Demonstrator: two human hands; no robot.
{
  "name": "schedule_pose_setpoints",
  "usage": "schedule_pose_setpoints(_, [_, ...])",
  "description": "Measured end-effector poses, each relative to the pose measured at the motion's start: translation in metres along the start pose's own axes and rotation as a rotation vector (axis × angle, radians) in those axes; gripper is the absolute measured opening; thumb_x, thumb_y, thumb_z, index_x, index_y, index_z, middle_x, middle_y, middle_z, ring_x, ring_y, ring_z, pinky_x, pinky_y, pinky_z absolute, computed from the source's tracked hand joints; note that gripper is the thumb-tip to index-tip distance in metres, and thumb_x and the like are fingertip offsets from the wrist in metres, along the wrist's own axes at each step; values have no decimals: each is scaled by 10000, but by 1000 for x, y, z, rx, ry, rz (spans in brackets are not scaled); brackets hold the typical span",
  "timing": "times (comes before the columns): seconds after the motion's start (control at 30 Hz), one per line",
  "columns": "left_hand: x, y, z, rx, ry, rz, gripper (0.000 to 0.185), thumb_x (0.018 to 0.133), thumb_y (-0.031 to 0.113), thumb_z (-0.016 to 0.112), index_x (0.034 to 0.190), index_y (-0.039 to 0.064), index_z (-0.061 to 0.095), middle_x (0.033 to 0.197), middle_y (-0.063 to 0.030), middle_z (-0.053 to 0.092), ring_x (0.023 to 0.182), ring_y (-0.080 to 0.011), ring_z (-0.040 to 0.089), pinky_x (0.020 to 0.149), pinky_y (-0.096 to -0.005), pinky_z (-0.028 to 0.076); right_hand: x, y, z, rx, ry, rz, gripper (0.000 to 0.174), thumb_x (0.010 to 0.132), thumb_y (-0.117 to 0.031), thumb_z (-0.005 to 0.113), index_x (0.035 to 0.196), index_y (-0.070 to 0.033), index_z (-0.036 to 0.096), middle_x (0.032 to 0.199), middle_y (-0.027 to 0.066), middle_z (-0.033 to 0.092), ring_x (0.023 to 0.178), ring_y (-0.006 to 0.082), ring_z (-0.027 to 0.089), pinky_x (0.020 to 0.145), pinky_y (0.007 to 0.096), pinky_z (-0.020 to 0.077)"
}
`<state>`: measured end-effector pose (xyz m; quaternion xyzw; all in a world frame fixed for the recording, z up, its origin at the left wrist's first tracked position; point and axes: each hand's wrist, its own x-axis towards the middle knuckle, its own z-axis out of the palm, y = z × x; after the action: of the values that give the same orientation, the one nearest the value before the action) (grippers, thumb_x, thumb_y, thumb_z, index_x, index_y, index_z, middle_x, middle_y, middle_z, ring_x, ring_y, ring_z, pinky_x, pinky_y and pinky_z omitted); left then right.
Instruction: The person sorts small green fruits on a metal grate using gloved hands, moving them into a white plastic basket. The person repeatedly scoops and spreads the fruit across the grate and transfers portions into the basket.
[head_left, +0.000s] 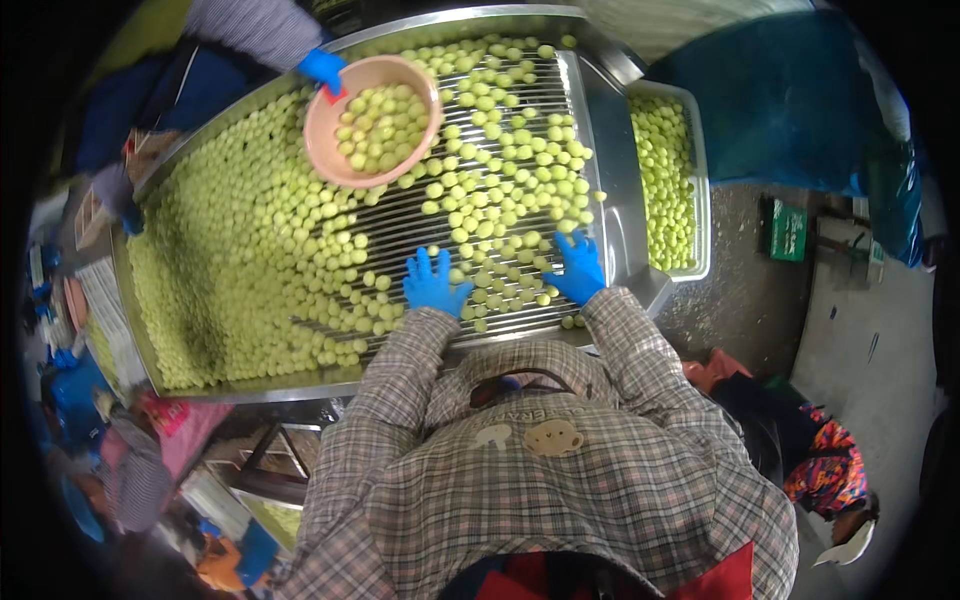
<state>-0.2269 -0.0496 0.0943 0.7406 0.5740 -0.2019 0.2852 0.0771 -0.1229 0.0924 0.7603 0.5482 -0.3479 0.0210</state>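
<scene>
My left hand (435, 285), in a blue glove, rests with fingers spread on the metal bars of a sorting table (405, 225). Small round green fruits (495, 285) lie scattered between it and my right hand (577, 268). That hand, gloved in blue too, has its fingers apart at the right side of the bars, beside a few fruits. Neither hand grips anything. A dense heap of the same fruits (217, 262) fills the left part of the table. Across from me, a co-worker's blue-gloved hand (322, 69) holds the rim of a pink basin (322, 142) with fruits in it.
A white crate (701, 225) full of green fruits stands below the smooth metal chute (622, 187) at the right end. Blue sheeting (772, 105) hangs beyond it. A green box (787, 231) is on the wet floor. Other people are at lower left and right.
</scene>
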Motion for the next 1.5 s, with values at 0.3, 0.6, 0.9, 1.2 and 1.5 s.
schedule_pose_setpoints(0.3, [-37,-69,63,-461,458,380,614,801,257,789,1362,114,583,1395,-214,517,1277,-411,502,1085,-505,423,-40,-29,19,46,-72,-146,884,726,-240,821,1510,-176,419,1532,288,334,1383,459,372,1118,512,383])
schedule_pose_setpoints(0.6, [-32,-194,-87,-190,14,-487,1048,792,635,733,1601,243,194,1662,-132,134,1511,-430,106,1220,-498,273,-52,93,63,280,-57,25,1049,610,-357,872,1490,-54,388,1396,297,441,1268,455,463,1071,506,432])
schedule_pose_setpoints(0.9, [-56,-134,-36,-177,220,-274,675,896,569,651,1423,160,543,1505,-161,436,1328,-367,464,1085,-507,427,-65,77,78,259,-184,42,1022,668,-395,884,1497,-69,383,1191,251,640,1164,400,570,993,485,498])
schedule_pose_setpoints(1.2, [64,-176,-73,-243,310,-119,312,824,79,675,1123,168,691,1201,-138,635,1135,-317,620,954,-406,523,-72,81,73,345,-223,22,803,718,-375,880,1351,-12,545,1151,215,705,1017,324,707,866,417,579])
schedule_pose_setpoints(1.5, [81,-173,-14,-944,592,-298,226,1005,201,543,1143,54,645,1013,-141,686,857,-224,650,770,-366,536,-57,127,118,582,-223,48,752,736,-313,865,1329,29,556,1186,227,689,1083,327,680,916,426,556])
